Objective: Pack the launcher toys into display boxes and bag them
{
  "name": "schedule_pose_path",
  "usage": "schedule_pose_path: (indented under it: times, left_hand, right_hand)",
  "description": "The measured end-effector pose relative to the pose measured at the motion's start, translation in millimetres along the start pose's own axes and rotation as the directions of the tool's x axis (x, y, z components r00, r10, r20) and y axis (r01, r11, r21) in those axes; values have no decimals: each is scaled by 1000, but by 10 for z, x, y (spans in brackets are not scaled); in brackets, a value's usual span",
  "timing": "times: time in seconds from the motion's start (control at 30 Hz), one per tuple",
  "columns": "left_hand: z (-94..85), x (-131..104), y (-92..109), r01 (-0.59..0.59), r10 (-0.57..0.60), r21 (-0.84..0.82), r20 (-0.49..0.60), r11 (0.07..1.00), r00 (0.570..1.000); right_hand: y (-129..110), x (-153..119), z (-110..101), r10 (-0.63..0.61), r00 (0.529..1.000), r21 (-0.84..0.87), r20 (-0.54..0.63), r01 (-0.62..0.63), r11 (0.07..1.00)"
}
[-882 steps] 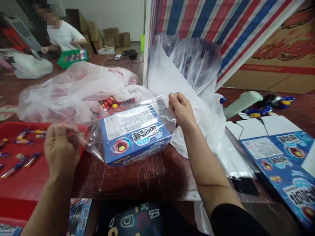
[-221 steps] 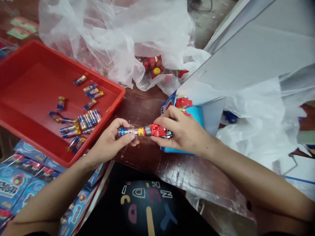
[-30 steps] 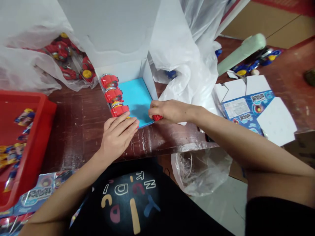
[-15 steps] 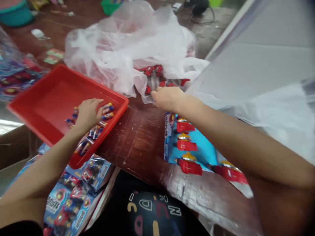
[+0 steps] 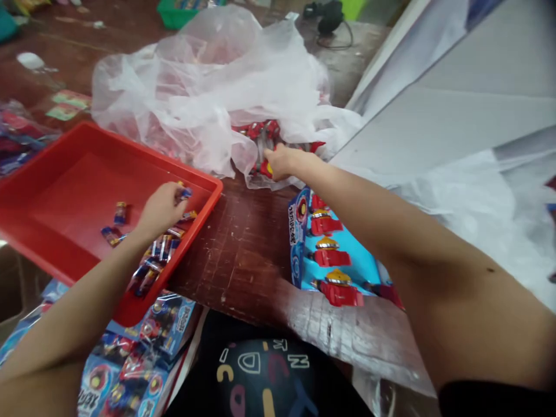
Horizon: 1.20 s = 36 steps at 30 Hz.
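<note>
My left hand (image 5: pixel 164 207) is over the right part of a red tray (image 5: pixel 65 174), its fingers closed on a small blue battery (image 5: pixel 184 194). Several more batteries (image 5: pixel 161 248) lie in the tray below it. My right hand (image 5: pixel 280 161) reaches to the opening of a white plastic bag (image 5: pixel 260 75), fingers closed on a red toy (image 5: pixel 264 168) with a yellow part. Other red toys (image 5: pixel 271 128) show in the bag's mouth. Below my right forearm, a blue display box (image 5: pixel 299 237) holds several red toys with yellow and silver tops (image 5: pixel 328 255).
Packaged toys (image 5: pixel 163 324) in clear wrap lie below the tray at lower left. A large white sheet or panel (image 5: pixel 456 110) rises at the right. A green basket (image 5: pixel 174 14) and a black cable item (image 5: pixel 330 20) are at the back.
My left hand has closed on a battery and lifted it slightly. My right hand has closed on a red toy at the bag. The whole view has shifted a little.
</note>
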State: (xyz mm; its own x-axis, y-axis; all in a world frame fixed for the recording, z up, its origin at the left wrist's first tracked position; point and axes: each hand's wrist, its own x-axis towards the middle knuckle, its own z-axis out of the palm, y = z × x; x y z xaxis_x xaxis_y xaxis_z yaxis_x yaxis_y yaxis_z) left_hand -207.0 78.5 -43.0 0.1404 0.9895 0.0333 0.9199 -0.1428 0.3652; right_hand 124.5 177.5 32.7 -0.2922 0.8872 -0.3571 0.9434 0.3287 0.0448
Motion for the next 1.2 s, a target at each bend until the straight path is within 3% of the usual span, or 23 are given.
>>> schedule_pose_path:
  times: [0.07, 0.13, 0.2, 0.27, 0.3, 0.37, 0.43, 0.6, 0.73, 0.8, 0.93, 1.03, 1.07, 1.1, 1.17, 1.2]
  left_hand:
    - [-157, -255, 168, 28, -53, -219, -112, 975, 992]
    - [-273, -560, 405, -57, -12, -373, -178, 926, 984]
    - [-298, -852, 693, -191, 115, -413, -203, 891, 972]
    - [-224, -1082, 990, -261, 212, -513, -152, 818, 965]
    - [-162, -1167, 1128, -260, 250, -597, -101, 759, 963]
    - [-26, -1283, 1359, -212, 312, -737, -1, 642, 950]
    - [83, -1345, 1533, -198, 356, -785, 31, 587, 934]
    - [184, -1377, 1866, -254, 426, -759, 35, 600, 904]
    - [196, -1353, 2127, -296, 501, -749, 55, 592, 864]
    - [195, -1345, 2229, -301, 524, -747, 74, 593, 848]
    - [210, -1355, 2371, -381, 578, -717, 37, 584, 815]
    - [260, -1348, 2440, -598, 636, -566, -160, 568, 755]
    - [281, -1333, 2454, -696, 670, -464, -255, 548, 697]
    - [301, -1309, 2461, -785, 712, -347, -339, 513, 615]
    - [329, -1241, 2460, -884, 782, -176, -415, 433, 465]
    - [332, -1202, 2454, -896, 798, -164, -408, 413, 443]
  right_hand:
    - [103, -361, -70, -29, 999, 99, -43, 33, 995]
    - [186, -783, -64, -195, 971, 316, -138, 229, 921]
    - [215, -1208, 35, -375, 895, 542, -242, 445, 713]
    - [190, -1588, 197, -469, 816, 662, -339, 561, 498]
    - [166, -1754, 283, -490, 788, 669, -374, 595, 446]
    - [123, -2038, 432, -501, 754, 614, -424, 647, 453]
    - [121, -2263, 533, -456, 739, 531, -496, 673, 515]
    - [282, -2643, 708, -333, 689, 404, -644, 676, 617]
    - [379, -2846, 884, -315, 595, 313, -739, 718, 621]
    - [408, -2929, 957, -265, 571, 293, -777, 701, 650]
    - [431, -3031, 1058, -229, 591, 304, -774, 664, 683]
    - [398, -3058, 1106, -184, 567, 340, -803, 689, 640]
    - [382, -3071, 1110, -125, 596, 419, -793, 683, 598]
    - [371, -3091, 1106, -56, 660, 539, -749, 656, 528]
    - [372, -3162, 1066, 22, 842, 798, -539, 502, 335]
    - [390, -3211, 1032, 13, 901, 871, -433, 415, 262]
